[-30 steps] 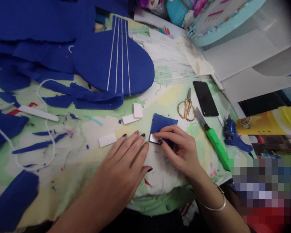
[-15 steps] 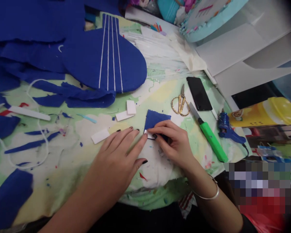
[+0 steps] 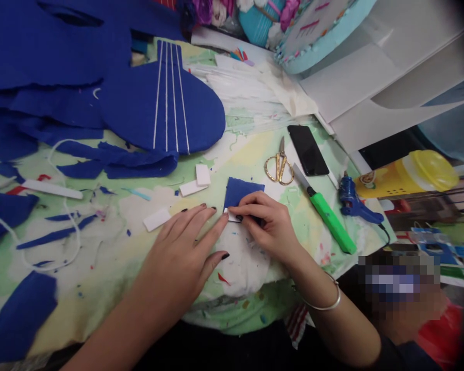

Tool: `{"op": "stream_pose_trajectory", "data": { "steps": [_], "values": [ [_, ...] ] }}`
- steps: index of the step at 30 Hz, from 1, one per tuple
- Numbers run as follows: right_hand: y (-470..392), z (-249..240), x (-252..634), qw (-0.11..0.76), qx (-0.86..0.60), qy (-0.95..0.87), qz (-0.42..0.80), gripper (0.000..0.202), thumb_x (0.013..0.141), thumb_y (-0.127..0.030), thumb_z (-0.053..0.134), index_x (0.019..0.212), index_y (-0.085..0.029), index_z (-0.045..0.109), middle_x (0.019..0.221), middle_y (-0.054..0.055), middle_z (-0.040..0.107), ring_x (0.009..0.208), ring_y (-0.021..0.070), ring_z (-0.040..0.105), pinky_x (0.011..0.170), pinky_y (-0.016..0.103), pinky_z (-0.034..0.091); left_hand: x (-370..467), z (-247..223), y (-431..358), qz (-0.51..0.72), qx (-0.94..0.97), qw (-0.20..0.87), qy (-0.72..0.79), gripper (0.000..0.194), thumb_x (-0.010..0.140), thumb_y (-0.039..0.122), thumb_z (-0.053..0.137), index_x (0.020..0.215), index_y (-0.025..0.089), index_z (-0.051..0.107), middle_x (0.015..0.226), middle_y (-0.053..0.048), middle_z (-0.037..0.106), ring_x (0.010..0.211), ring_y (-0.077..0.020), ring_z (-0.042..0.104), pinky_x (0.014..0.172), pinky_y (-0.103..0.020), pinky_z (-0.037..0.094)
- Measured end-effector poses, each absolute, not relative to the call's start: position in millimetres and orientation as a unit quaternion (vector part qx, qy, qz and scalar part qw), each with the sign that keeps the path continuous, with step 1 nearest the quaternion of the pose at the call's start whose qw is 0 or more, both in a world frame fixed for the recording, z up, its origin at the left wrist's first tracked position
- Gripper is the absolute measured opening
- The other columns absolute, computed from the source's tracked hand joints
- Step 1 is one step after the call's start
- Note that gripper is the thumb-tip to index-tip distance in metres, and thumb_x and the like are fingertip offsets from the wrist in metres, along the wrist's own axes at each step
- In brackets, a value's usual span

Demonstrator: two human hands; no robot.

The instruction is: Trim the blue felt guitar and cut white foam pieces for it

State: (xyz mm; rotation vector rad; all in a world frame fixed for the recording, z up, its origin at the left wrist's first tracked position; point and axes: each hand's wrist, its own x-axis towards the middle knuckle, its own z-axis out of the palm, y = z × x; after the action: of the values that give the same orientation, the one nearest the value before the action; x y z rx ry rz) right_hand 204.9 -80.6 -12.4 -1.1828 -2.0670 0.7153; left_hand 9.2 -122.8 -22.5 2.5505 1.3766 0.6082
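Observation:
A blue square piece (image 3: 243, 190) lies flat on the stained cloth. Along its near edge is a small white strip (image 3: 234, 218), partly hidden by fingers. My right hand (image 3: 272, 224) pinches this strip against the blue piece, fingers closed together. My left hand (image 3: 183, 250) rests flat with fingers spread, its index fingertip touching the strip's left end. Beyond my left fingers lie white rectangular pieces: one (image 3: 156, 219) just left of them, another (image 3: 203, 175) overlapping a third (image 3: 193, 188).
A blue guitar-like shape (image 3: 201, 113) with several white strings lies at the back left, among blue scraps (image 3: 19, 319). To the right are gold-handled scissors (image 3: 280, 167), a black phone (image 3: 308, 150), a green utility knife (image 3: 330, 219), a blue glue gun (image 3: 350, 198) and a yellow cup (image 3: 402, 175).
The view has shifted slightly, so table items sit a little further left. Both hands keep nearly the same places at the strip and blue piece.

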Motion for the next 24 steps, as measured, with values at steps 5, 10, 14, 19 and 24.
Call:
{"op": "stream_pose_trajectory", "data": {
  "steps": [5, 10, 14, 19, 24],
  "values": [
    [-81.1, -12.3, 203.4, 0.324, -0.455, -0.789, 0.257, 0.032, 0.079, -0.007, 0.048, 0.096, -0.025, 0.07, 0.086, 0.004, 0.06, 0.083, 0.0157, 0.056, 0.073, 0.033, 0.049, 1.8, -24.3, -120.7, 0.207, 0.859, 0.119, 0.452, 0.056, 0.083, 0.039, 0.051, 0.133, 0.017, 0.04, 0.129, -0.013, 0.051, 0.119, -0.0283, 0.045, 0.098, -0.046, 0.038],
    [-81.1, -12.2, 204.2, 0.325, -0.449, -0.792, 0.256, 0.031, 0.08, -0.008, 0.049, 0.097, -0.023, 0.07, 0.086, 0.005, 0.06, 0.083, 0.0159, 0.056, 0.073, 0.032, 0.049, -0.1, -23.8, -121.2, 0.206, 0.857, 0.123, 0.456, 0.058, 0.084, 0.039, 0.049, 0.135, 0.015, 0.037, 0.13, -0.014, 0.049, 0.121, -0.0274, 0.043, 0.1, -0.045, 0.036],
    [-81.8, -12.0, 204.1, 0.325, -0.453, -0.791, 0.251, 0.03, 0.08, -0.009, 0.049, 0.097, -0.024, 0.07, 0.086, 0.005, 0.06, 0.082, 0.0158, 0.056, 0.072, 0.032, 0.049, 3.5, -23.4, -122.2, 0.197, 0.863, 0.103, 0.453, 0.055, 0.084, 0.038, 0.05, 0.135, 0.02, 0.04, 0.129, -0.014, 0.051, 0.119, -0.0289, 0.045, 0.097, -0.047, 0.038],
    [-82.9, -11.3, 203.9, 0.322, -0.453, -0.792, 0.253, 0.026, 0.079, -0.013, 0.054, 0.098, -0.023, 0.069, 0.088, 0.005, 0.06, 0.083, 0.0158, 0.056, 0.071, 0.032, 0.05, 7.8, -24.3, -124.0, 0.19, 0.868, 0.075, 0.452, 0.056, 0.081, 0.044, 0.053, 0.131, 0.02, 0.046, 0.129, -0.015, 0.051, 0.121, -0.0317, 0.042, 0.097, -0.049, 0.036],
    [-81.9, -10.8, 204.0, 0.324, -0.45, -0.791, 0.258, 0.026, 0.079, -0.013, 0.055, 0.098, -0.024, 0.069, 0.087, 0.005, 0.06, 0.082, 0.0157, 0.055, 0.069, 0.033, 0.049, 8.5, -24.6, -124.3, 0.193, 0.867, 0.081, 0.453, 0.056, 0.081, 0.045, 0.053, 0.131, 0.02, 0.046, 0.129, -0.015, 0.051, 0.121, -0.0314, 0.043, 0.098, -0.049, 0.036]
  ]
}}
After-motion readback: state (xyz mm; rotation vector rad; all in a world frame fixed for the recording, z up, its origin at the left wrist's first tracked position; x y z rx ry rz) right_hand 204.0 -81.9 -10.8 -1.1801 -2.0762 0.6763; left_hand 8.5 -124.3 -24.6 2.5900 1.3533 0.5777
